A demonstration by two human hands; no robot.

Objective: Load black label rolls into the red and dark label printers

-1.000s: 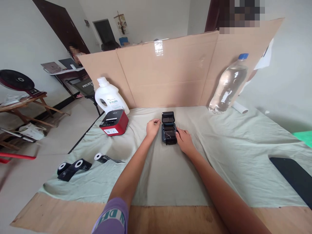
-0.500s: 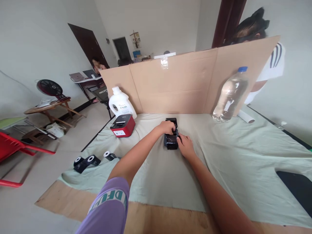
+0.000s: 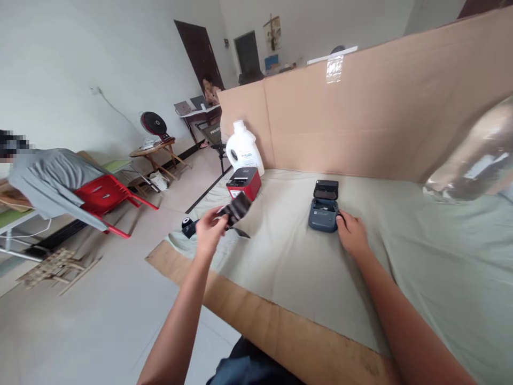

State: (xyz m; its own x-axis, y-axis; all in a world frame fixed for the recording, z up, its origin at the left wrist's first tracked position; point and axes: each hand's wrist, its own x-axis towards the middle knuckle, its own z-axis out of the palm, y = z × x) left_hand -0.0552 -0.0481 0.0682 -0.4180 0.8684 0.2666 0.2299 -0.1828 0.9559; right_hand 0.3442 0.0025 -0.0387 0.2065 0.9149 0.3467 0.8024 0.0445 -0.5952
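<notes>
My left hand [image 3: 210,230] is closed on a black paper roll, with its loose strip [image 3: 239,207] hanging out past the fingers. It is held above the cloth at the left, near other black-and-white paper rolls [image 3: 187,227]. My right hand [image 3: 352,232] grips the right side of a small dark blue portable printer [image 3: 323,219] that lies on the cloth. The printer's lid [image 3: 326,190] stands open toward the back, and no roll shows in its compartment.
A red and black box-shaped printer [image 3: 250,184] stands at the back left, before a white detergent jug [image 3: 244,149]. A cardboard screen [image 3: 344,123] runs along the back. At the right is a large clear bottle [image 3: 473,155]. A person [image 3: 52,176] sits on a red chair [image 3: 104,195].
My left hand has left the portable printer and moved left with the black roll. My right hand stays at the printer's side. The view has turned left.
</notes>
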